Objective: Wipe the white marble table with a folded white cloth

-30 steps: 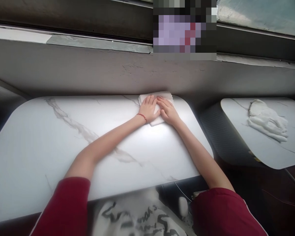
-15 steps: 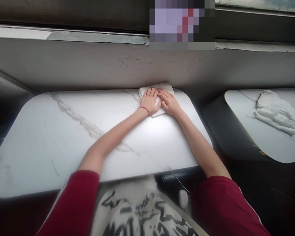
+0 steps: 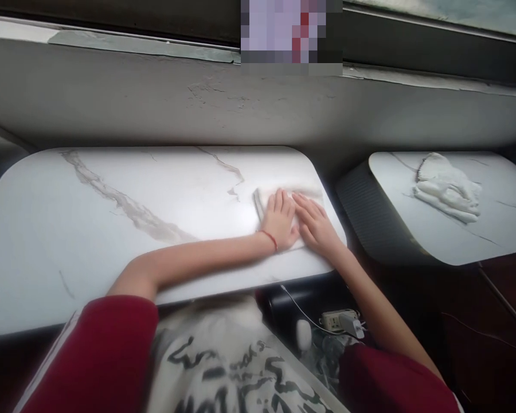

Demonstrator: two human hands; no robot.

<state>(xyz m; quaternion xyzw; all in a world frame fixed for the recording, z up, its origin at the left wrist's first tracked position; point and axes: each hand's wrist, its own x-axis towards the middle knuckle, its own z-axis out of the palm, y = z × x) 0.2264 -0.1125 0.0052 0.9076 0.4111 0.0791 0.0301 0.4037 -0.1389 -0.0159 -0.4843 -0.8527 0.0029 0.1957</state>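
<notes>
A folded white cloth (image 3: 264, 201) lies on the white marble-patterned table (image 3: 184, 201), near its right end. Flat on the cloth rests my left hand (image 3: 280, 221), fingers stretched forward and a red string bracelet at the wrist. My right hand (image 3: 319, 228) presses beside it, palm down with fingers extended and angled toward the left one. Both hands are open and cover much of the cloth, whose right part is blurred.
To the right, across a gap, stands a second marbled table (image 3: 395, 201) with a crumpled white cloth (image 3: 449, 189) on it. A wall (image 3: 155, 109) runs behind both. Below the front edge are a power strip (image 3: 333, 320) and a white cable (image 3: 298, 308).
Both hands and the cloth have moved from the table's back edge toward me and to the right. The view has shifted, and the power strip now shows below the table.
</notes>
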